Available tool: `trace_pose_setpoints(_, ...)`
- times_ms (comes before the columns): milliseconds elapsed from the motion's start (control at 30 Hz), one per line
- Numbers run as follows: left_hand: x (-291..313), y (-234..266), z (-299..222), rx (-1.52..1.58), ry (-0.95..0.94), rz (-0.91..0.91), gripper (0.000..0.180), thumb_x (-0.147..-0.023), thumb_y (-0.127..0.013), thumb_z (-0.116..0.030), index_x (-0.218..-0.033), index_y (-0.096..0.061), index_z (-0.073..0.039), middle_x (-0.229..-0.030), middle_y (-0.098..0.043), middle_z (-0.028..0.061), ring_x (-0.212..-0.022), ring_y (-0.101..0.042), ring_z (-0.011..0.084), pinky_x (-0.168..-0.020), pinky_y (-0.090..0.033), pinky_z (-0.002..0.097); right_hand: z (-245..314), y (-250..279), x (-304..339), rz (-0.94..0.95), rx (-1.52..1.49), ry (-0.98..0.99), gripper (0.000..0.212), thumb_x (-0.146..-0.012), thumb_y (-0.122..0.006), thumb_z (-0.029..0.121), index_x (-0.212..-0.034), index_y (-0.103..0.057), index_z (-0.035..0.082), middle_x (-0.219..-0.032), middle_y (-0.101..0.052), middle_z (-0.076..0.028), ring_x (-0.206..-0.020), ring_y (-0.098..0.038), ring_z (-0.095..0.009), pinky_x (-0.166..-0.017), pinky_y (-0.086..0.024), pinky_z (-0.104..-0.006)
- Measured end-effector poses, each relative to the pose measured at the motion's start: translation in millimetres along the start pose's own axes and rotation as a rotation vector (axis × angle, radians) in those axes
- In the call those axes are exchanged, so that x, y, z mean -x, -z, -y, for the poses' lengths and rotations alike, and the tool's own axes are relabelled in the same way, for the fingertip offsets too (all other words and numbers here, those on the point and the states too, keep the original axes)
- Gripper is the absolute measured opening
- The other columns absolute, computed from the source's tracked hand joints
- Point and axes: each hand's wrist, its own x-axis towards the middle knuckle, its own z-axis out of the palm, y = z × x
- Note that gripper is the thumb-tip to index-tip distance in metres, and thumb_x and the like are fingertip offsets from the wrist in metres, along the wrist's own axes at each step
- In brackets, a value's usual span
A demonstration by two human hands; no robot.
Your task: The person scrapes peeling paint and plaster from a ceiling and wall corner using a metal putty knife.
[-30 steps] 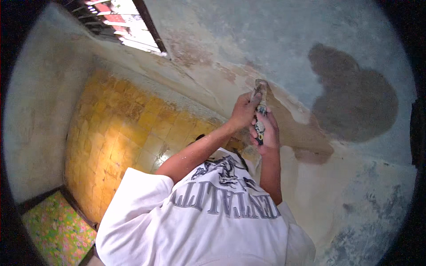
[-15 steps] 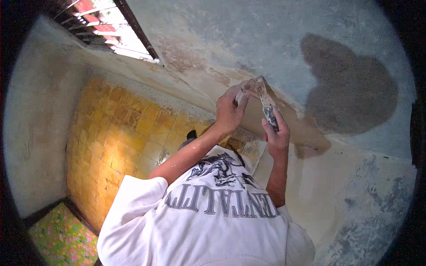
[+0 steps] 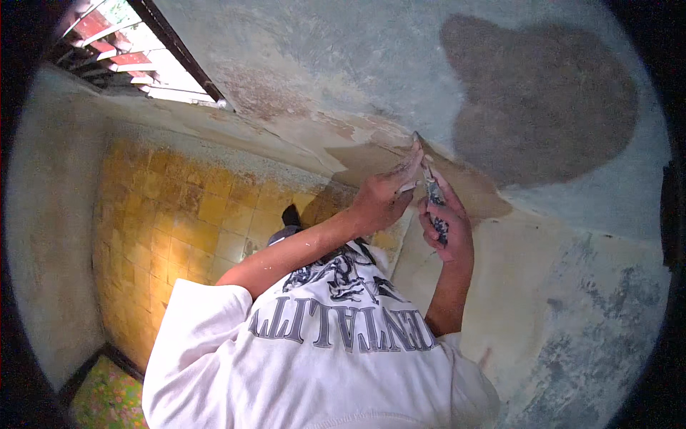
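My right hand [image 3: 450,229] is wrapped round the dark, pale-spattered handle [image 3: 436,207] of a putty knife. Its narrow-looking blade [image 3: 426,166] points up toward the wall, seen nearly edge-on. Close beside the blade is my left hand [image 3: 389,189], fingers stretched out toward the blade tip and thumb apart from them. Pale smears coat those fingers; whether they touch the blade I cannot tell. Behind both hands runs a smooth brownish band [image 3: 475,187] on the wall, darker than the plaster around it.
The blue-grey wall [image 3: 343,57] carries a large dark shadow [image 3: 550,107]. A slatted window [image 3: 136,53] opens at upper left. Yellow floor tiles [image 3: 164,222] lie below on the left, with a flowered cloth or mat [image 3: 107,397] at lower left. Flaking plaster [image 3: 607,336] marks the right.
My left hand has turned, its fingers now reaching up alongside the blade. The putty knife has swung more edge-on and slightly lower. The view has shifted a little, moving the window leftward.
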Motion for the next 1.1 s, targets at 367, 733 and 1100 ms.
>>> trace_pose_setpoints(367, -6.1, -38.8, -5.6, 0.109, 0.143, -0.361, 0.064, -0.089, -0.060, -0.023, -0.145, -0.032, -0.007, -0.134, -0.049, 0.0235, -0.115, -0.056, 0.0370, -0.092, -0.046, 0.0394, 33.7, 1.6, -15.0, 0.113, 0.881, 0.014, 0.058, -0.091, -0.051, 0.020, -0.146, -0.035, 0.016, -0.065, -0.048, 0.002, -0.045, -0.040, -0.006, -0.041, -0.034, -0.0230)
trace_pose_setpoints(733, -13.1, -67.3, 1.5, 0.192, 0.056, -0.392, 0.077, -0.085, -0.061, -0.009, -0.149, -0.019, -0.006, -0.155, -0.012, 0.0185, -0.138, -0.028, 0.0317, -0.108, -0.035, 0.0337, 35.5, 9.7, -26.7, 0.024, 1.081, 0.157, 0.050, -0.098, -0.045, 0.021, -0.146, -0.035, 0.009, -0.073, -0.050, 0.002, -0.045, -0.036, -0.002, -0.039, -0.029, -0.0185)
trace_pose_setpoints(1100, -8.3, -72.2, 12.9, 0.236, 0.092, -0.413, 0.073, -0.084, -0.057, 0.002, -0.148, -0.023, -0.007, -0.150, -0.027, 0.0195, -0.126, -0.047, 0.0343, -0.098, -0.046, 0.0381, 45.5, -0.7, -33.3, 0.075, 1.466, 0.183, 0.044, -0.099, -0.042, 0.021, -0.139, -0.042, 0.004, -0.106, -0.064, -0.020, -0.065, -0.059, -0.025, -0.064, -0.049, -0.0370)
